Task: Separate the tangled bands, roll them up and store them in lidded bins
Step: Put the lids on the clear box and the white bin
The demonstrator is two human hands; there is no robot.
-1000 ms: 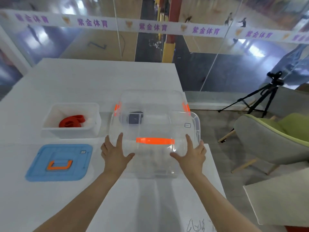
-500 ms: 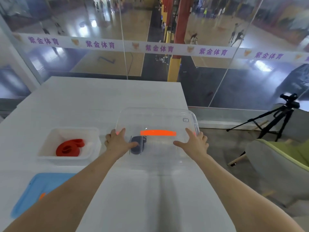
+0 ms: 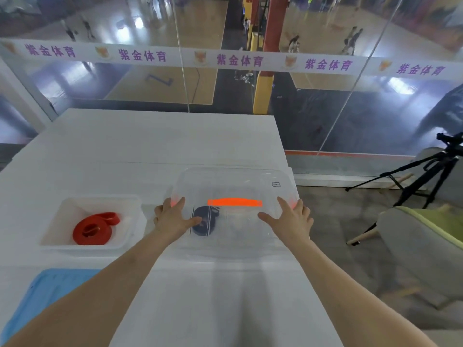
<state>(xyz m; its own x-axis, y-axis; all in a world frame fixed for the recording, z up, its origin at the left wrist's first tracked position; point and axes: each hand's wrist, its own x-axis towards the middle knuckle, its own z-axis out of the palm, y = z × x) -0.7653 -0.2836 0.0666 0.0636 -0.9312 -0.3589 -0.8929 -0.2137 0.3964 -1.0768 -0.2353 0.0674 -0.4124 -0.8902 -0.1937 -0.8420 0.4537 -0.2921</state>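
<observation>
Dark band, rolled up, sits inside the clear bin at the right side of the white table, seen through the clear lid lying on top of it. Both hands are flat on that lid: the left hand on its left end, the right hand on its right end, fingers straight and spread apart, gripping nothing. The left thumb points right, its tip right over the roll's left edge, with the lid between them. The right thumb points left, well apart from the roll. The orange handle runs across the lid between the two hands, just beyond the roll. Over on the left, a red band lies coiled in an uncovered white bin. A blue lid lies flat on the table, nearer than that bin.
</observation>
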